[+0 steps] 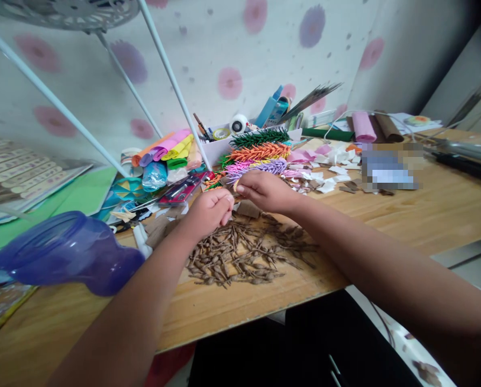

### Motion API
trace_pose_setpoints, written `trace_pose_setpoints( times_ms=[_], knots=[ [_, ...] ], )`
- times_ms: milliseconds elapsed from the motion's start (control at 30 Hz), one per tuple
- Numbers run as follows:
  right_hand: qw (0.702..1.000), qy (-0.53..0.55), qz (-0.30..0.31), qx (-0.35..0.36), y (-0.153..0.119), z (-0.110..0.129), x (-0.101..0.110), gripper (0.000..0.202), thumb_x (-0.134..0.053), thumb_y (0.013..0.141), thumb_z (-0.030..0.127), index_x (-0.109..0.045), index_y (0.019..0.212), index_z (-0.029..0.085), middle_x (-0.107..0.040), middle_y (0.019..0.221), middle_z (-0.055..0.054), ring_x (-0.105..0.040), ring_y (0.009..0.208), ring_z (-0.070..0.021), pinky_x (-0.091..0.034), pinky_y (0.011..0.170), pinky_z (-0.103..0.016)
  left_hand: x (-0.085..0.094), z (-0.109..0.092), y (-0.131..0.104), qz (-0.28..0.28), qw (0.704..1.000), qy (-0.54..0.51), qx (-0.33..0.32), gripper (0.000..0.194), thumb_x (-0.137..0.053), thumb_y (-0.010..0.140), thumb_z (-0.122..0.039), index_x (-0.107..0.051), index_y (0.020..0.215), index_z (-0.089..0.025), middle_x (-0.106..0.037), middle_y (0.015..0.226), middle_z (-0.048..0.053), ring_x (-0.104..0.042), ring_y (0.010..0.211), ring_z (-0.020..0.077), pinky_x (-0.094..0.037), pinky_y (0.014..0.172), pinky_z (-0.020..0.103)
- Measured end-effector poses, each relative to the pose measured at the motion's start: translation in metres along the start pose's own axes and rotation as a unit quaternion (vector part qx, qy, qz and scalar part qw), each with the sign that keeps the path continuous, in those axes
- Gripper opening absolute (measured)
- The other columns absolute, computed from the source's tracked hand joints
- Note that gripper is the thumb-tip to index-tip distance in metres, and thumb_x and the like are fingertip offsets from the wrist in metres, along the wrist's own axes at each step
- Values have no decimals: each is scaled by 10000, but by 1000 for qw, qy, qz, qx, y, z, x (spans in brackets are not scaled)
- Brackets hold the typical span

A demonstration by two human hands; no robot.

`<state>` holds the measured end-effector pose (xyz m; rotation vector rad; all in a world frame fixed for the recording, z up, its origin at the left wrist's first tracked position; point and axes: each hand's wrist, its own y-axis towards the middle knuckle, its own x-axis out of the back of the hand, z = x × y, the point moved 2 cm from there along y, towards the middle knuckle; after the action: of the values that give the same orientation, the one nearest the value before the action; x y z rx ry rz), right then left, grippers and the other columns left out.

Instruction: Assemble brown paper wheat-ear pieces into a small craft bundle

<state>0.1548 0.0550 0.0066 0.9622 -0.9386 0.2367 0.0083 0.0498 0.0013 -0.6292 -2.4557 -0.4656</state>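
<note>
My left hand (211,213) is closed, thumb against curled fingers, above the far left edge of a pile of brown twisted buds (250,255). Close beside it, my right hand (268,192) is pinched, fingertips pointing towards the left hand. Whatever lies between the fingers of either hand is too small or hidden to make out. A brown paper piece (248,208) lies just below the right hand. Behind the hands are bundles of twisted strands: lilac (276,166), orange (260,152) and dark green (260,137).
A purple translucent jar (99,263) lies tipped at left, near my left forearm. Colourful crepe paper rolls (171,148) and white fan-stand legs (171,80) stand behind. White paper scraps (329,183) spread at right. The wooden table's front edge (240,325) runs near me.
</note>
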Motion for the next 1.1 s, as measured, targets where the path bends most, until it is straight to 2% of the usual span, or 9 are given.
trace_pose_setpoints(
  times_ms=[100, 200, 267, 433, 600, 733, 867, 967, 1100],
  knots=[
    [999, 29, 9, -24, -1, -1, -1, 253, -349, 822, 290, -511, 707, 135, -524, 667, -33, -448, 635, -121, -342, 612, -256, 0, 1, 0, 1, 1000, -7, -1, 209, -342, 762, -233, -400, 571, -169, -411, 384, -69, -344, 346, 52, -268, 378, 165],
    [994, 104, -15, 7, -3, -1, -1, 251, -465, 765, 316, -477, 936, 133, -532, 932, -83, -475, 785, -134, -375, 666, -257, 3, 1, 1, -4, 1000, -18, 4, 207, -330, 761, -218, -396, 571, -169, -406, 383, -65, -353, 346, 56, -272, 372, 169],
    [992, 123, -28, 30, -3, 0, -1, 300, -505, 738, 283, -446, 990, 130, -508, 1002, -103, -467, 847, -142, -384, 697, -262, 4, 0, 0, -2, 1000, -20, 6, 206, -325, 758, -199, -392, 565, -168, -398, 381, -65, -352, 348, 56, -276, 373, 170],
    [998, 59, -22, 1, -1, 3, -2, 71, -441, 752, 151, -498, 789, 131, -551, 767, -46, -477, 724, -125, -373, 660, -251, 4, 0, 0, 12, 1000, -18, 11, 211, -315, 765, -186, -383, 566, -170, -369, 371, -73, -334, 348, 56, -267, 374, 170],
    [997, 47, 9, -55, -1, 0, -3, 233, -328, 827, 249, -493, 710, 133, -533, 662, -32, -465, 620, -111, -360, 590, -239, 1, 1, 0, 26, 1000, -17, 7, 219, -328, 773, -214, -387, 568, -166, -395, 396, -69, -334, 362, 53, -269, 385, 169],
    [993, 113, -22, -6, -2, -1, -1, 235, -414, 792, 321, -455, 918, 127, -531, 872, -81, -480, 752, -130, -394, 649, -260, 4, 1, 0, 4, 1000, -20, 20, 228, -319, 778, -246, -385, 574, -167, -370, 376, -73, -328, 345, 55, -262, 370, 170],
    [992, 121, -23, 37, -3, 2, -1, 206, -455, 761, 216, -431, 950, 136, -511, 938, -91, -468, 812, -132, -397, 685, -263, 9, 0, -1, 8, 1000, -22, 15, 225, -324, 768, -230, -383, 561, -167, -379, 378, -72, -331, 348, 53, -270, 371, 164],
    [996, 83, -6, -4, -2, 2, -2, 114, -404, 769, 162, -459, 868, 150, -538, 824, -48, -476, 735, -120, -374, 647, -247, 10, 0, -1, 21, 1000, -18, 10, 226, -328, 766, -225, -382, 555, -166, -384, 380, -71, -332, 350, 51, -267, 368, 161],
    [996, 44, 19, -72, -2, 4, 0, 148, -346, 803, 223, -475, 779, 154, -527, 684, -17, -452, 604, -101, -323, 564, -213, 9, 0, -1, 29, 999, -14, -1, 222, -325, 776, -235, -394, 576, -168, -384, 394, -72, -338, 362, 54, -276, 378, 163]
  ],
)
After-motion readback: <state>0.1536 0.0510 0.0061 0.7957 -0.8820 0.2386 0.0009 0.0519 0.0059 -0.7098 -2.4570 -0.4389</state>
